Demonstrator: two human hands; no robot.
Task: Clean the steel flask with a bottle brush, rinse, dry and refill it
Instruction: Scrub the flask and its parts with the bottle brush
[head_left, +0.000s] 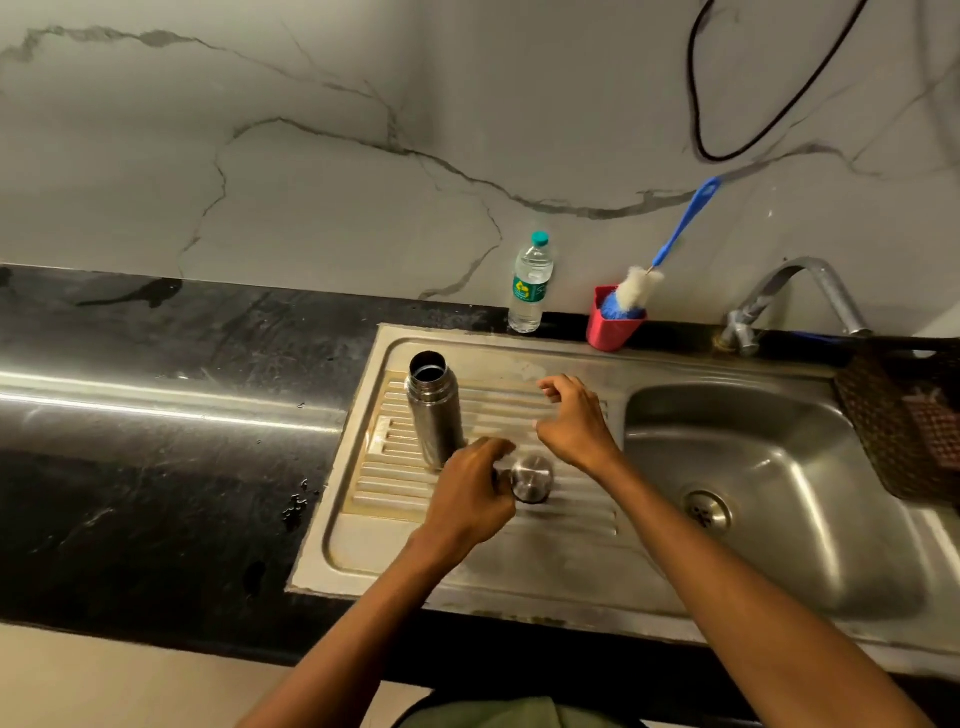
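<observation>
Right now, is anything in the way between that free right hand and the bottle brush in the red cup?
Nothing visible blocks it. The right hand hovers empty over the ribbed drainboard; the bottle brush stands in the red cup beyond it, against the wall. The water bottle stands left of that path.

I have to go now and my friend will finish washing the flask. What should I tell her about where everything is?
Left hand: resting by the steel cap on the draining board, fingers against it; whether it grips it is unclear.
Right hand: empty, loosely curled, hovering above the board.
Steel flask: upright and open on the draining board.
Bottle brush: in the red cup behind the sink, untouched.
Water bottle: capped, standing by the wall.
Done: cap off.
Left: brush, rinse under the tap, dry, refill.
</observation>
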